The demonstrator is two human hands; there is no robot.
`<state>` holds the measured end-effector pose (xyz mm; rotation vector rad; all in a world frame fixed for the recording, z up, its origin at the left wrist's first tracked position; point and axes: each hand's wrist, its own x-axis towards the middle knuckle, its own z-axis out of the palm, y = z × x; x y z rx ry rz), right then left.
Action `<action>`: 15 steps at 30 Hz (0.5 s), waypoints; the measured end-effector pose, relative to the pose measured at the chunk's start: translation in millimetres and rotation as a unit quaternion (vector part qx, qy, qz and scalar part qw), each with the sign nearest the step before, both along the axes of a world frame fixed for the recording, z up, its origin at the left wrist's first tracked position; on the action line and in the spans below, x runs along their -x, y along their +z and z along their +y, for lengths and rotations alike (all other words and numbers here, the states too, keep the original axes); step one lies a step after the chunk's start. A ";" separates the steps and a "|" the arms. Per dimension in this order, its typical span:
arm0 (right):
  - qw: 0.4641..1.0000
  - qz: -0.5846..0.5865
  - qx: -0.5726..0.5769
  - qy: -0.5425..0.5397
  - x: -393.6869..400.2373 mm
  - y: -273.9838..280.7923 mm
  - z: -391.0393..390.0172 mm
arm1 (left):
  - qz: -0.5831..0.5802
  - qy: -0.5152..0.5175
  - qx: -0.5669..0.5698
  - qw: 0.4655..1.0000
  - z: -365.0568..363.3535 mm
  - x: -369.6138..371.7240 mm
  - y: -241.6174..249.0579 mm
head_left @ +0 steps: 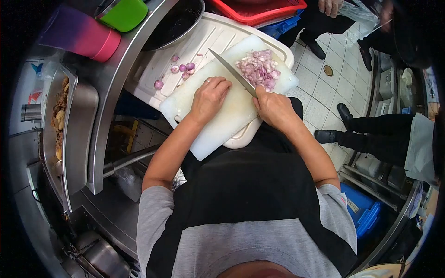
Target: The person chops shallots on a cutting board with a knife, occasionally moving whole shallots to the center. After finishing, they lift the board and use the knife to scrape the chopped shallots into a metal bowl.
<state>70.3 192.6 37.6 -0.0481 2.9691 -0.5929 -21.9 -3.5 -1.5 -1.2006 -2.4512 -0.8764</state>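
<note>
In my right hand (274,109) is the handle of a kitchen knife (232,70); its long blade points up and left over the white cutting board (208,134). A pile of sliced shallots (258,68) lies on the board just right of the blade. My left hand (210,98) rests on the board left of the knife, its fingers curled together and a ring on one of them. Whatever may be under those fingers is hidden. Several whole peeled shallots (182,68) lie beside the board, on the white plastic lid (222,28) beneath it.
A metal bowl (197,23) and a red basket (259,15) stand beyond the board. On the left, a steel counter (121,60) bears a pink-purple cup (83,34), a green container (123,14) and a food tray (81,129). Other people's legs (371,127) show at right.
</note>
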 end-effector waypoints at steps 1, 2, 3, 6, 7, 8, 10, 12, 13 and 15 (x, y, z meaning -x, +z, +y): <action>1.000 0.000 0.000 0.009 0.9 -0.8 0.0 | 0.001 -0.002 0.001 1.000 -0.2 -0.6 0.4; 1.000 0.000 0.000 0.007 1.5 -1.0 -0.3 | -0.004 0.003 -0.012 1.000 -0.3 -1.3 0.5; 1.000 0.005 -0.002 0.014 2.0 -1.1 -0.5 | -0.008 0.009 -0.025 1.000 0.0 -1.7 0.2; 0.999 0.024 -0.007 0.030 2.7 -5.1 1.7 | -0.034 0.036 -0.041 0.998 4.6 -0.1 -2.9; 0.998 0.039 -0.009 0.042 3.1 -5.9 2.6 | -0.035 0.033 -0.042 0.998 6.6 1.1 -4.4; 0.998 0.039 -0.011 0.039 4.1 -5.6 3.7 | -0.027 0.024 -0.034 0.999 8.9 2.6 -5.7; 0.998 0.019 -0.021 0.052 7.7 1.7 4.5 | -0.018 0.014 -0.026 0.999 13.0 4.0 -5.2; 0.998 0.001 -0.023 0.061 11.9 11.3 7.5 | -0.029 0.012 -0.023 0.999 16.4 4.4 -5.0; 0.997 -0.016 -0.025 0.072 12.8 15.7 8.4 | -0.030 0.011 -0.023 0.999 17.2 4.5 -5.7; 0.996 -0.028 -0.033 0.072 12.3 23.0 7.4 | -0.030 0.026 -0.017 0.999 18.1 4.3 -6.6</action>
